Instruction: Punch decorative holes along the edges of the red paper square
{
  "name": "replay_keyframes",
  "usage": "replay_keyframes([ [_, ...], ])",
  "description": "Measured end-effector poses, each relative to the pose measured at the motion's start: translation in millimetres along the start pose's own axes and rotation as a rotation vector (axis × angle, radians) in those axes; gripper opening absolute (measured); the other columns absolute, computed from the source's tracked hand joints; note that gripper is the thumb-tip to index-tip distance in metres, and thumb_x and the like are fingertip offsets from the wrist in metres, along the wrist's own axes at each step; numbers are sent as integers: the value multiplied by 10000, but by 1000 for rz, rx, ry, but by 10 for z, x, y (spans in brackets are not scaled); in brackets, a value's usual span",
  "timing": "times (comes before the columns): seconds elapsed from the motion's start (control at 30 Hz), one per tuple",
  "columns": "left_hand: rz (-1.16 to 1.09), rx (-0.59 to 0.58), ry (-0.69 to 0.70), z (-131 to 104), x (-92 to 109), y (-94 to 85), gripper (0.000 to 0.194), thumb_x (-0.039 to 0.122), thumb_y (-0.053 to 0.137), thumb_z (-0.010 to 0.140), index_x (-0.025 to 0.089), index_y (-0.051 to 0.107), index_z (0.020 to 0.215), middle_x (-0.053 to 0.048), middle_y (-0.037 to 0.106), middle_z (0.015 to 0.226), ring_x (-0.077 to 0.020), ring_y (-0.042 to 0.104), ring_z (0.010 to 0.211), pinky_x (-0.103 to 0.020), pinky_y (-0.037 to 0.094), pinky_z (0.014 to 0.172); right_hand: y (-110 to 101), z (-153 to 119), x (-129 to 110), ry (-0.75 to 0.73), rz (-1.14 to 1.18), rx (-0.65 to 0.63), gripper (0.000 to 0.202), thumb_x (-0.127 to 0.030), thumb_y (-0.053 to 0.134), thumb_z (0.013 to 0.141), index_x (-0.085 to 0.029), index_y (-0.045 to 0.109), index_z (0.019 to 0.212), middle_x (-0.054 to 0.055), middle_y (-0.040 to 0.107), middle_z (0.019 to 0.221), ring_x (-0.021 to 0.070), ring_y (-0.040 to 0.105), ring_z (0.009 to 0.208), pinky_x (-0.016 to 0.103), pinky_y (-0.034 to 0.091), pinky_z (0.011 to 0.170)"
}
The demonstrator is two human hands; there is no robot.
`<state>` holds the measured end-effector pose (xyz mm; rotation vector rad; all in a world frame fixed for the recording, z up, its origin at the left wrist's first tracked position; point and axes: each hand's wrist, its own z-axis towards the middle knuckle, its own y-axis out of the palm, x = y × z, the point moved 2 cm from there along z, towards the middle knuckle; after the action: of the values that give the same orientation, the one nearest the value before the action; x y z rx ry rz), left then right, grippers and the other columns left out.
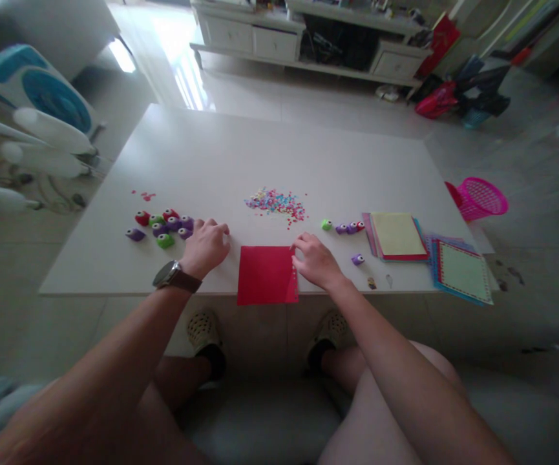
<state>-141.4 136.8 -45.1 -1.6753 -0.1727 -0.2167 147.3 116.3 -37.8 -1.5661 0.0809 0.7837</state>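
A square red paper [266, 275] lies at the table's near edge and slightly overhangs it, with small marks along its right side. My right hand [314, 259] is closed at the paper's upper right corner, fingertips pinching it. To the paper's left, my left hand [206, 247] rests with loosely bent fingers apart, nothing visible in them. Beside it sits a cluster of small purple, green and red craft punches with eyes, including a green punch [165, 241]. A lone purple punch [358, 259] stands right of my right hand.
Behind the red paper lies scattered colourful confetti [279, 203]. Further right are a green punch [326, 225], a short row of punches [349, 228], a stack of coloured paper [399, 235] and patterned-edge sheets [463, 270]. Red bits [148, 196] lie at the left.
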Motion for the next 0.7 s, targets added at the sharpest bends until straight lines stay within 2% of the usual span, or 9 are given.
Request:
replay_keyframes([
  [0.1,12,0,-49,-5,-72,-32,316,296,580,881,234,763,1131,-175,680,1187,-424,504,1266,-549,540,990,-87,17,148,131,-72,115,132,-119,637,895,-204,703,971,127,683,1080,302,617,1091,477,520,1047],
  [0.2,33,7,-67,-19,-72,-63,316,321,601,887,223,766,1138,-188,664,1215,-443,508,1274,-566,537,978,-208,17,343,302,-160,227,232,-136,638,879,-159,707,1100,199,666,1216,362,586,1197,542,494,1090],
  [0.27,18,9,-6,-24,-3,-53,311,309,615,885,211,767,1139,-189,659,1223,-430,527,1252,-566,530,988,-258,2,469,410,-204,248,318,-164,643,882,-132,685,1195,240,621,1347,393,534,1304,570,463,1132],
  [0.33,-67,-18,127,-32,124,-6,296,277,615,895,200,764,1139,-171,670,1197,-380,560,1211,-534,518,1028,-265,-18,574,476,-217,225,364,-192,644,888,-126,659,1245,250,589,1408,404,489,1365,586,434,1165],
  [0.43,-233,-94,346,-79,365,96,278,240,582,940,199,764,1146,-139,685,1169,-307,591,1170,-460,497,1070,-229,-46,694,478,-219,225,359,-211,653,873,-158,648,1228,220,609,1340,395,496,1330,593,428,1166],
  [0.53,-269,-157,505,-181,580,180,351,234,608,954,249,762,1269,-121,680,1270,-297,573,1191,-443,479,1067,-199,-60,784,431,-240,292,319,-207,667,836,-184,653,1154,185,613,1216,383,526,1241,596,450,1130],
  [0.6,-252,-194,566,-260,673,211,418,257,647,956,321,744,1357,-101,659,1362,-310,547,1223,-452,465,1053,-195,-63,826,419,-244,304,302,-189,664,815,-192,657,1117,166,599,1174,364,549,1177,576,478,1098],
  [0.7,-213,-230,576,-342,733,225,423,297,687,954,371,746,1366,-82,643,1414,-333,516,1254,-466,442,1026,-207,-59,836,425,-254,257,284,-147,647,800,-197,679,1078,157,599,1161,343,582,1102,538,517,1043],
])
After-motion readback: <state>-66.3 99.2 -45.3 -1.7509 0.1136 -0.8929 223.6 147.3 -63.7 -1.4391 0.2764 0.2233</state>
